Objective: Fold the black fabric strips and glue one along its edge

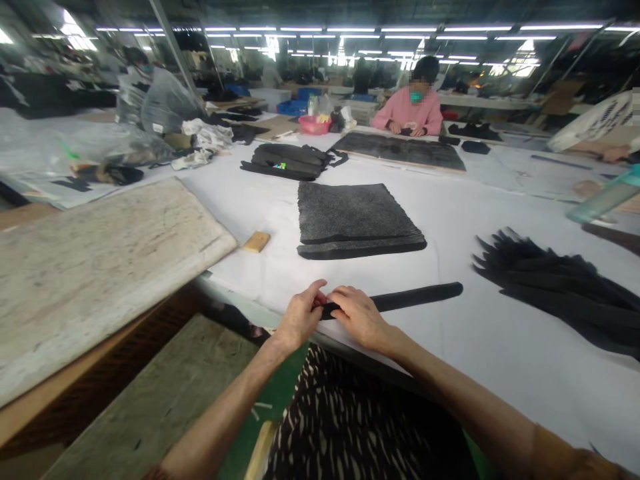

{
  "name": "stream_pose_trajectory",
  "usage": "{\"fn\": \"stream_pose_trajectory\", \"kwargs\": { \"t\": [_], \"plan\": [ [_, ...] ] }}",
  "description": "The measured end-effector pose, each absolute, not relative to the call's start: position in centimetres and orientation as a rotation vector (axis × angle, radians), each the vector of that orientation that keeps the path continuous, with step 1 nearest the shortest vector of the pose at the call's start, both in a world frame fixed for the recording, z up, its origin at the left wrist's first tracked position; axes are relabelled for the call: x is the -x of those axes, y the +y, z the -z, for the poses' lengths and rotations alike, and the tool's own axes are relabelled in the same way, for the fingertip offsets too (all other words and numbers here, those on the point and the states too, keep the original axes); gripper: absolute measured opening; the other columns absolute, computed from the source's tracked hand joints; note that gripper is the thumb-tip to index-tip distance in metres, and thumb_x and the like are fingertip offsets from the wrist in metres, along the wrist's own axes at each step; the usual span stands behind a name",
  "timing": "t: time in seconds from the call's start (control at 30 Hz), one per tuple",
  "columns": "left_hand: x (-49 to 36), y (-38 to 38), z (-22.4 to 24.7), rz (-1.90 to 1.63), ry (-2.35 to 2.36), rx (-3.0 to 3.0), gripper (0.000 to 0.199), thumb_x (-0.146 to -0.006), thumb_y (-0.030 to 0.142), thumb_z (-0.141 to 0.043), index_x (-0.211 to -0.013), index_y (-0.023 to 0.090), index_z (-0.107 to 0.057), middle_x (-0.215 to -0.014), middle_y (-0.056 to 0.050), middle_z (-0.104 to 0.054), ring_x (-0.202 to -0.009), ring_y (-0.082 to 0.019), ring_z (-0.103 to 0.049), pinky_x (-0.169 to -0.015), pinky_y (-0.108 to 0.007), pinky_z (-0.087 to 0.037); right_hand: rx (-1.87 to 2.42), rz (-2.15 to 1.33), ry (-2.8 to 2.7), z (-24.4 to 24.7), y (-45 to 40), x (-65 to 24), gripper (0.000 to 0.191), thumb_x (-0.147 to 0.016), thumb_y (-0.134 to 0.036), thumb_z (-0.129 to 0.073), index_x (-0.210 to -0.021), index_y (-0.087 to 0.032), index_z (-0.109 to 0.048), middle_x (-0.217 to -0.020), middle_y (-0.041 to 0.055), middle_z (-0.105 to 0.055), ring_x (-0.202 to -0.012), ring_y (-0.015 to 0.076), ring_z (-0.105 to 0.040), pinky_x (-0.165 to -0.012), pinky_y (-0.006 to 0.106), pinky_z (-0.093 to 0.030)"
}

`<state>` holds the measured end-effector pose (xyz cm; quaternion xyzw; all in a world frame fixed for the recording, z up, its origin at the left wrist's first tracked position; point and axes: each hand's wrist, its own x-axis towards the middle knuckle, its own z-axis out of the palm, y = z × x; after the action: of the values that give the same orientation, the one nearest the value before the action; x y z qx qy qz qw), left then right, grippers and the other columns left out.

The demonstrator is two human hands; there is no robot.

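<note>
A long black strip of material (420,297) lies across the front of the white table, its rounded end pointing right. My left hand (300,312) pinches the strip's left end near the table edge. Close beside it, my right hand (363,319) grips the same strip with curled fingers, thumb toward the left hand. Just beyond the hands is a neat stack of dark grey strips (357,210), with a black band along its near side. To the right, a fanned pile of black pieces (560,283) rests on the table.
A pale worn board (100,267) juts in at left, near a small tan block (257,241). Farther back are a black bundle (290,160), a pink basket (314,125) and a dark panel (400,151). A co-worker in pink (410,110) sits opposite; another person's arm reaches in at right.
</note>
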<state>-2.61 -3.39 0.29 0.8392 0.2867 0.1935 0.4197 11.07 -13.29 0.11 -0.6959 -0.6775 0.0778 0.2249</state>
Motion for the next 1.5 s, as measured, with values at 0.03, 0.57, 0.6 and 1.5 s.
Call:
{"fn": "stream_pose_trajectory", "kwargs": {
  "t": [0.03,0.57,0.6,1.5],
  "plan": [
    [2.7,-3.2,-0.1,-0.504,0.706,-2.101,0.054,-0.068,0.005,-0.045,-0.119,0.019,-0.053,-0.080,0.001,-0.065,-0.076,-0.013,-0.060,-0.078,-0.027,-0.049,1.942,-0.216,-1.880,-0.1,-12.8,-11.0,0.016,-0.085,-0.011,-0.059,-0.099,-0.018,-0.063,-0.101,0.0036,-0.063,-0.096,0.0189,-0.054,-0.082,0.031,-0.041],
    [5.2,-1.3,-1.6,-0.326,0.657,-2.528,0.024,-0.083,0.013,-0.050,-0.097,0.015,-0.069,-0.091,-0.008,-0.068,-0.089,-0.021,-0.062,-0.083,-0.033,-0.049,1.994,-0.008,-2.006,0.6,-12.3,-10.9,0.010,-0.087,-0.013,-0.058,-0.085,-0.019,-0.065,-0.085,0.0030,-0.062,-0.082,0.0185,-0.053,-0.072,0.031,-0.037],
    [5.0,-1.5,-1.5,-0.303,0.676,-2.590,0.023,-0.084,0.013,-0.050,-0.096,0.015,-0.069,-0.090,-0.008,-0.067,-0.089,-0.021,-0.061,-0.082,-0.033,-0.049,1.985,0.013,-2.010,0.8,-12.3,-10.9,0.011,-0.088,-0.014,-0.057,-0.086,-0.019,-0.066,-0.084,0.0031,-0.062,-0.082,0.0185,-0.053,-0.072,0.031,-0.037],
    [6.3,-2.5,-0.2,-0.145,0.230,-3.232,0.018,-0.089,0.011,-0.048,-0.102,0.011,-0.060,-0.092,-0.009,-0.058,-0.084,-0.024,-0.049,-0.077,-0.036,-0.046,1.649,0.339,-2.352,1.9,-12.8,-12.4,0.021,-0.092,-0.008,-0.043,-0.084,-0.014,-0.062,-0.082,0.0055,-0.056,-0.076,0.0179,-0.044,-0.067,0.031,-0.035]
  ]
}}
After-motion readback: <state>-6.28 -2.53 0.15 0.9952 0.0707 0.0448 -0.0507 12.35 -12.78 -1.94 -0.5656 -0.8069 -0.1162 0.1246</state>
